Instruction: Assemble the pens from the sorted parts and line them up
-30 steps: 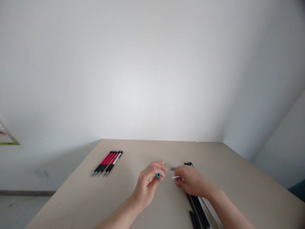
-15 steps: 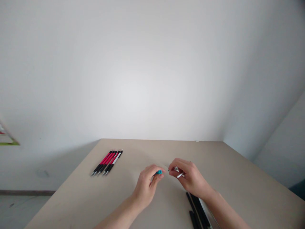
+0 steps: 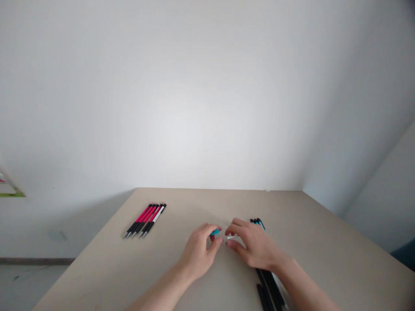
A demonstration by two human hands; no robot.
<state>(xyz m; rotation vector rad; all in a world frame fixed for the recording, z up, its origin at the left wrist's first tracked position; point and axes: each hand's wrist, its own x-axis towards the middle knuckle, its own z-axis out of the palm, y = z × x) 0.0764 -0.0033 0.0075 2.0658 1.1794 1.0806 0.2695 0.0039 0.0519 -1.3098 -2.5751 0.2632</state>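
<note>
My left hand [image 3: 198, 250] is closed in a pinch around a small blue pen part [image 3: 214, 232], whose end shows between thumb and fingers. My right hand [image 3: 252, 245] is closed on a thin white refill [image 3: 231, 237] whose tip points at the blue part. The two hands nearly touch above the beige table [image 3: 181, 272]. A bundle of dark pens [image 3: 269, 289] lies under and behind my right wrist, with black and blue ends [image 3: 257, 222] showing past my fingers.
A neat row of several red, black and white pens [image 3: 145, 220] lies at the table's far left. A white wall rises right behind the table's far edge. The table's left edge drops to a grey floor.
My right hand has come down and leftward, bringing the white refill's tip close to the blue part. The left hand has lowered slightly. The row of pens has not moved.
</note>
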